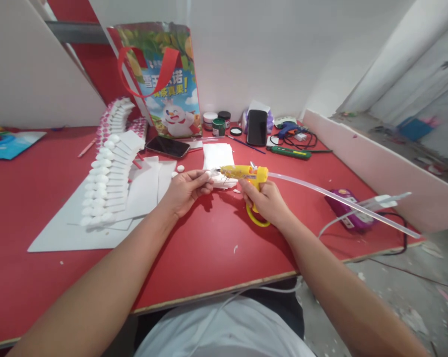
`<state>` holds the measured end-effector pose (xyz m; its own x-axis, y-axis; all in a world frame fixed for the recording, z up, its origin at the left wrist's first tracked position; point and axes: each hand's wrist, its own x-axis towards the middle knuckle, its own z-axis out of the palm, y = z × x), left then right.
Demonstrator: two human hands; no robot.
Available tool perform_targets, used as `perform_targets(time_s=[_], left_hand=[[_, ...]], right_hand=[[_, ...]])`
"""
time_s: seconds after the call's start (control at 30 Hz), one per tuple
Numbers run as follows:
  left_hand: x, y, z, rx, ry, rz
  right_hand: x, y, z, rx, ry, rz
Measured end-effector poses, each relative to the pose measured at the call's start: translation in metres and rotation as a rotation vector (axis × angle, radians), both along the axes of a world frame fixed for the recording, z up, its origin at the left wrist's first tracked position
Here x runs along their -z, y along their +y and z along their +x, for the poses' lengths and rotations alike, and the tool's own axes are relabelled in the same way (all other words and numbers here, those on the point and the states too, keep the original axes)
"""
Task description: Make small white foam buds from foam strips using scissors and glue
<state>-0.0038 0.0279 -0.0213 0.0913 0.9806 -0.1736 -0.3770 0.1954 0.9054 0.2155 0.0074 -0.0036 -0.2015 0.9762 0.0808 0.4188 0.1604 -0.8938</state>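
A yellow hot glue gun (242,172) is in my right hand (264,198), whose fingers wrap its handle. From its back runs a long clear glue stick (343,202) out to the right. My left hand (192,187) is closed in a pinch on a small white piece (209,173), mostly hidden by the fingers. The gun's nozzle points left and sits right at that piece; whether they touch I cannot tell. Thin strands of glue hang about the nozzle. Beneath and behind the gun lie a stack of white sheets (218,154) and white pieces (225,183).
On the left, white boards (56,233) carry a fan of white padded sticks (110,178). Further back are a phone (167,147), a printed bag (171,84), paint jars (219,127), another phone (257,127) and a green cutter (290,152). A purple pack (352,213) lies right.
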Motion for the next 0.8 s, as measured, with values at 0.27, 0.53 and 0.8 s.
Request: perform_targets(time_s=[0.27,0.53,0.8], left_hand=[[0.0002,0.0013,-0.0013,0.011,0.010,-0.014],[-0.0046,0.0008,0.0019,-0.043,-0.056,-0.083],[-0.0056,0.0018,0.0003,-0.075,-0.100,-0.096]], right_hand=[[0.0020,0.0007,0.0020,0.012,-0.026,0.005],[0.0025,0.0018,0.0029,0.014,-0.082,0.000],[0.0045,0.0033,0.0028,0.054,0.027,-0.039]])
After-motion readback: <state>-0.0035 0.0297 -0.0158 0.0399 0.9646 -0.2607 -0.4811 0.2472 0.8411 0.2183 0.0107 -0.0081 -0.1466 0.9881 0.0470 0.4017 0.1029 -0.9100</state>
